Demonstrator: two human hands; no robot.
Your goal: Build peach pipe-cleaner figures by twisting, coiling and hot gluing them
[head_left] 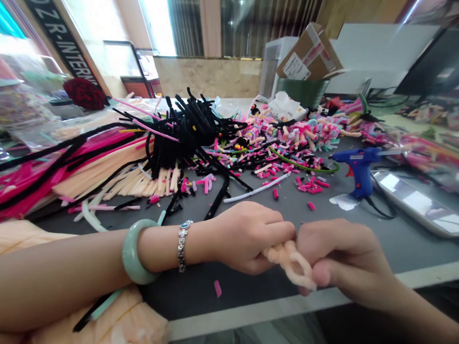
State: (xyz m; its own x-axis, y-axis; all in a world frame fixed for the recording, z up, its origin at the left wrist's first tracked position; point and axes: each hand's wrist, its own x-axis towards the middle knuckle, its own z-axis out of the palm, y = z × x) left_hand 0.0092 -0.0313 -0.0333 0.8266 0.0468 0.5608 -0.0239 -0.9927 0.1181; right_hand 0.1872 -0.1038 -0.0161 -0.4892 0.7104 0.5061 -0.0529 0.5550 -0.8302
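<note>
The left forearm enters from the left, nearly level, with a green bangle point(129, 254) and a metal bracelet point(182, 254) worn near the wrist. The left hand point(248, 235) is back-up, knuckles toward the far side, its fingers curled and pinching one end of a twisted peach fuzzy stem point(285, 256). The right forearm rises from the lower right corner; the right hand point(345, 248) is bent inward at the wrist, its fingers folded and the thumb pressed close to the looped end of the stem, gripping it. The two hands nearly meet, with the stem between them above the near edge of the grey table point(194, 302). A pink scrap point(217, 288) lies near the left wrist. A blue glue gun point(358, 170) stands beyond the right hand; black stems point(185, 133) are heaped beyond the left.
</note>
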